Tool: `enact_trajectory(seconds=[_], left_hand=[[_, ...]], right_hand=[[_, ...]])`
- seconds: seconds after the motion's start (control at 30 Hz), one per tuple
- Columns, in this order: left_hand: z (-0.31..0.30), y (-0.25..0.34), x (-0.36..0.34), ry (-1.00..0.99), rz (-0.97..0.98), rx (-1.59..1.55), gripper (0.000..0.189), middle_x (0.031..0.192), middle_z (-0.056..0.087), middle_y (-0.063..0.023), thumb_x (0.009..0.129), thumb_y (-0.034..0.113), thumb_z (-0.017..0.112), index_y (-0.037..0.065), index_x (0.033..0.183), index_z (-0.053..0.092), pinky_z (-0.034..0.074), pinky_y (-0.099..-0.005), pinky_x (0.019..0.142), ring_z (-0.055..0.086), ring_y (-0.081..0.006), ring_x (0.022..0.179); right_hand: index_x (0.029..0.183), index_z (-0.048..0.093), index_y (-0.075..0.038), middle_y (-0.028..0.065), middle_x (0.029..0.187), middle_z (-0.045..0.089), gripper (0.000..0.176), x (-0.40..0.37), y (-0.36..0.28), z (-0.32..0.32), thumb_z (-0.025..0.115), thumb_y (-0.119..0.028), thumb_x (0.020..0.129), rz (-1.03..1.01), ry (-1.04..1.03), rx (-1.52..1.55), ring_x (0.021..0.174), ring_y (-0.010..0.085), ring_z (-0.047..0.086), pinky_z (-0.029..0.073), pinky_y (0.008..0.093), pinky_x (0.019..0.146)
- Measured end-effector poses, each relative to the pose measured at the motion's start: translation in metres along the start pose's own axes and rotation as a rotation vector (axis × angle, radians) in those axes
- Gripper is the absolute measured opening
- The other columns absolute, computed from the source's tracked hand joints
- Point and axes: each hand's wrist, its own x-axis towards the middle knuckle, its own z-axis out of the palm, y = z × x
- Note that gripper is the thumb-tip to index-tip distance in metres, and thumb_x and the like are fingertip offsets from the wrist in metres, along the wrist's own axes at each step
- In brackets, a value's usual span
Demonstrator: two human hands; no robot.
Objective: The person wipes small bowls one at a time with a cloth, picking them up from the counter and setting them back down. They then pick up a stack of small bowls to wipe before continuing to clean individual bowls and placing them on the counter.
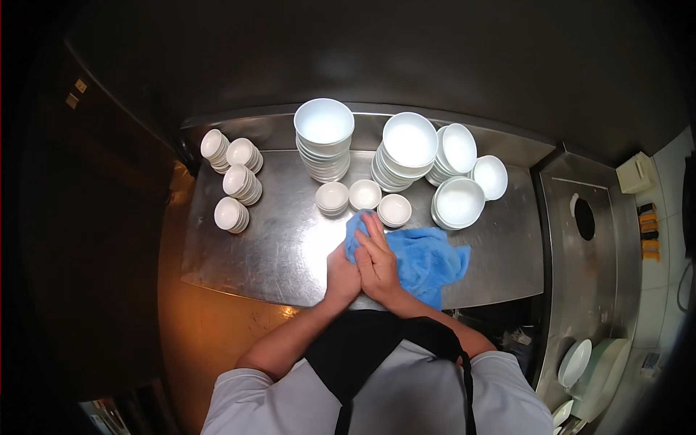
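Observation:
A blue towel (429,262) lies bunched over the front part of the steel counter, and blue cloth also shows between my hands. My left hand (343,275) is closed around the cloth at its lower left. My right hand (378,262) presses against it from the right, fingers together and pointing away from me. Whether anything is wrapped inside the cloth is hidden. Just beyond my fingers stand three short stacks of small white bowls: the left stack (332,198), the middle stack (365,194) and the right stack (394,209).
Tall stacks of larger white bowls, one left (324,138) and one right (409,148), stand along the back. More bowls (459,203) are at the right. Several small-bowl stacks (243,183) occupy the counter's (283,254) left end. A steel sink unit (580,217) adjoins the right side.

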Motion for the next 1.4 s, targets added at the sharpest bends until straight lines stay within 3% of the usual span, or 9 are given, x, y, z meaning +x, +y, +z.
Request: enact_trajectory(seconds=[0.13, 0.37, 0.5, 0.67, 0.8, 0.93, 1.13, 1.3, 1.4], left_hand=[[0.001, -0.004, -0.022, -0.065, 0.028, -0.004, 0.030, 0.106, 0.068, -0.0051, 0.104, 0.015, 0.048, -0.005, 0.122, 0.061, 0.049, -0.0259, 0.083, 0.060, -0.0096, 0.094], [-0.007, -0.012, -0.013, -0.082, 0.070, 0.160, 0.023, 0.103, 0.067, -0.0039, 0.103, 0.011, 0.051, -0.002, 0.118, 0.061, 0.049, -0.0252, 0.082, 0.059, -0.0079, 0.090], [-0.015, -0.002, -0.017, -0.233, -0.066, -0.133, 0.024, 0.113, 0.064, -0.0088, 0.104, 0.014, 0.049, 0.000, 0.121, 0.058, 0.048, -0.0312, 0.094, 0.060, -0.0145, 0.100], [0.003, -0.004, 0.001, 0.138, -0.100, -0.597, 0.044, 0.133, 0.049, -0.0147, 0.108, 0.019, 0.038, 0.007, 0.149, 0.029, 0.041, -0.0382, 0.107, 0.053, -0.0219, 0.119], [0.007, 0.020, -0.006, 0.069, -0.218, -0.525, 0.050, 0.139, 0.049, -0.0214, 0.108, 0.036, 0.027, 0.007, 0.149, 0.032, 0.038, -0.0419, 0.111, 0.052, -0.0287, 0.125], [-0.027, 0.029, 0.013, -0.205, -0.526, -0.758, 0.060, 0.134, 0.055, -0.0251, 0.105, 0.043, 0.025, 0.000, 0.142, 0.043, 0.039, -0.0426, 0.110, 0.055, -0.0323, 0.124], [-0.041, 0.016, 0.017, -0.389, -0.698, -0.755, 0.065, 0.129, 0.059, -0.0239, 0.103, 0.045, 0.027, -0.006, 0.135, 0.050, 0.040, -0.0415, 0.109, 0.058, -0.0322, 0.121], [-0.019, 0.027, 0.006, 0.087, -0.383, -0.574, 0.058, 0.124, 0.062, -0.0203, 0.107, 0.040, 0.027, -0.006, 0.133, 0.051, 0.042, -0.0395, 0.107, 0.059, -0.0285, 0.117], [-0.028, 0.014, -0.003, -0.133, -0.162, -0.270, 0.044, 0.115, 0.065, -0.0112, 0.107, 0.033, 0.041, -0.003, 0.127, 0.055, 0.044, -0.0324, 0.100, 0.060, -0.0180, 0.109]], right_hand=[[0.137, 0.050, 0.004, 0.0181, 0.137, 0.055, 0.042, 0.016, 0.028, -0.008, 0.037, -0.019, 0.104, 0.551, -0.171, 0.447, 0.127, 0.0243, 0.052, 0.036, 0.0346, 0.110], [0.145, 0.041, 0.004, 0.0256, 0.153, 0.035, 0.047, 0.001, -0.008, -0.002, 0.040, -0.013, 0.101, 0.185, -0.100, 0.196, 0.143, 0.0330, 0.035, 0.032, 0.0361, 0.113], [0.129, 0.057, 0.004, 0.0172, 0.126, 0.063, 0.038, 0.017, 0.026, -0.019, 0.042, -0.020, 0.104, 0.577, -0.106, 0.803, 0.116, 0.0223, 0.059, 0.043, 0.0325, 0.101], [0.119, 0.061, 0.005, 0.0171, 0.105, 0.070, 0.030, 0.005, -0.001, -0.007, 0.056, -0.016, 0.098, 0.603, 0.021, 0.497, 0.098, 0.0230, 0.066, 0.050, 0.0317, 0.088], [0.124, 0.058, 0.004, 0.0274, 0.121, 0.062, 0.037, -0.012, -0.012, -0.006, 0.062, -0.007, 0.089, 0.240, -0.223, 0.276, 0.125, 0.0415, 0.055, 0.038, 0.0462, 0.110], [0.124, 0.061, -0.001, 0.0139, 0.131, 0.061, 0.042, -0.008, 0.018, -0.018, 0.061, -0.004, 0.082, -0.346, -0.427, -0.091, 0.129, 0.0273, 0.055, 0.019, 0.0625, 0.117], [0.116, 0.064, -0.006, 0.0095, 0.128, 0.063, 0.036, -0.002, 0.012, -0.024, 0.061, -0.001, 0.080, -0.509, -0.396, -0.218, 0.124, 0.0238, 0.059, 0.031, 0.0617, 0.112], [0.099, 0.065, -0.003, 0.0116, 0.096, 0.070, 0.015, -0.013, 0.012, -0.016, 0.061, -0.013, 0.089, -0.088, -0.201, 0.077, 0.094, 0.0265, 0.068, 0.043, 0.0502, 0.103], [0.094, 0.064, 0.000, 0.0089, 0.082, 0.065, 0.021, -0.006, 0.007, -0.026, 0.056, -0.019, 0.098, 0.335, -0.078, 0.253, 0.076, 0.0212, 0.063, 0.049, 0.0377, 0.084]])
